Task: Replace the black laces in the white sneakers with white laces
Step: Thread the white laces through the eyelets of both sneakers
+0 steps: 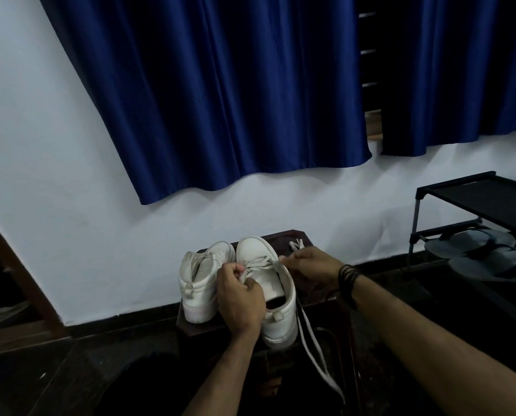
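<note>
Both hands, left hand (241,298) and right hand (307,267), pinch the white lace (258,263).

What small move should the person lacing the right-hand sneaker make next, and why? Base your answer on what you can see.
Probably pull the white lace snug through the eyelets. The left hand pinches it over the tongue of the right sneaker, the right hand grips it at the side, and a long loose end hangs off the stool.
</note>
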Demonstrator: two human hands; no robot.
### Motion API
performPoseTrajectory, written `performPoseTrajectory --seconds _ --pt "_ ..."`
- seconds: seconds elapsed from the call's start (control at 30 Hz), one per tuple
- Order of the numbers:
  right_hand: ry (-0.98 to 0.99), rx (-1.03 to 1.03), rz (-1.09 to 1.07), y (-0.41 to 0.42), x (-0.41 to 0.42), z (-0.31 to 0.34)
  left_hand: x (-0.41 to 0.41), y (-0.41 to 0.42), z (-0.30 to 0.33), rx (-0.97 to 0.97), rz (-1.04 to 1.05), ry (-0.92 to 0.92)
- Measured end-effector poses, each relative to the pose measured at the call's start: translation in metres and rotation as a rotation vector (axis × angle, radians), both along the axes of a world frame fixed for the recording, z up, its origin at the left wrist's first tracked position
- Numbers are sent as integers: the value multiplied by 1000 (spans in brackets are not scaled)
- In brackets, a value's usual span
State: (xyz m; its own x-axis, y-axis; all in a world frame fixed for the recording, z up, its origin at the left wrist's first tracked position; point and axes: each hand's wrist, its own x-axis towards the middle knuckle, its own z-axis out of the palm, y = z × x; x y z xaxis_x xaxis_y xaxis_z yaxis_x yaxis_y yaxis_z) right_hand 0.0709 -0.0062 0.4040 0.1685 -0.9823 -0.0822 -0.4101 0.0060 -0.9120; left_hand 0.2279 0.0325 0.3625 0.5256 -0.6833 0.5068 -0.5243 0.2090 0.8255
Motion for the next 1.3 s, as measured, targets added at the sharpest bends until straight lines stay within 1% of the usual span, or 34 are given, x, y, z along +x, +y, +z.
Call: performPoseTrajectory --seconds 0.13,0.2,0.23,0.3,0.37,0.4,0.47,0.53,0.6,0.7,0.77,0.8,0.87,0.9,0.93,0.97,1.07,1.1,1.13,1.17,1.3 --pt "43 -77 62 -7 5 3 1 -2 -6 -29 -7 -21" --pt "12 -72 68 -7 5 7 1 -3 -8 -36 -4 -24" --pt "-36 -56 51 -8 4 9 1 -3 -8 -42 -3 -31" --pt "-161 40 18 -8 4 15 1 -3 -9 -52 2 -52" --pt "-288 202 9 -3 4 22 0 -2 -10 -46 7 -53" --pt "-320 241 6 0 3 27 0 -2 -9 -36 8 -46" --pt "-334 200 -5 0 0 38 0 -2 -7 -6 13 -22" --pt "-393 148 3 -1 -7 51 0 -4 -2 35 14 2" --pt "-434 106 23 4 -16 68 2 -9 3 129 17 12" --pt "-339 26 75 15 -25 92 6 -23 13 331 -3 12" --pt "-247 9 98 21 -27 106 7 -28 21 389 -31 -28" --pt "-209 5 105 25 -27 114 7 -28 23 370 -25 -70" --pt "-173 -7 107 32 -28 128 5 -25 31 224 14 -181" --pt "-161 -17 106 34 -30 134 3 -22 37 141 2 -229" --pt "-154 -28 107 37 -31 139 -2 -18 47 88 -67 -252" --pt "-151 -41 112 39 -32 144 -7 -14 60 82 -209 -232" --pt "-170 -49 138 47 -27 153 -24 -5 101 251 -761 -42" --pt "-184 -52 149 50 -24 156 -28 -1 113 289 -881 5" --pt "-201 -53 157 53 -22 160 -29 1 121 298 -927 41" --pt "-217 -54 162 56 -22 164 -29 3 129 288 -916 80" --pt "-285 -41 132 67 -36 176 -1 -5 135 227 -661 287"
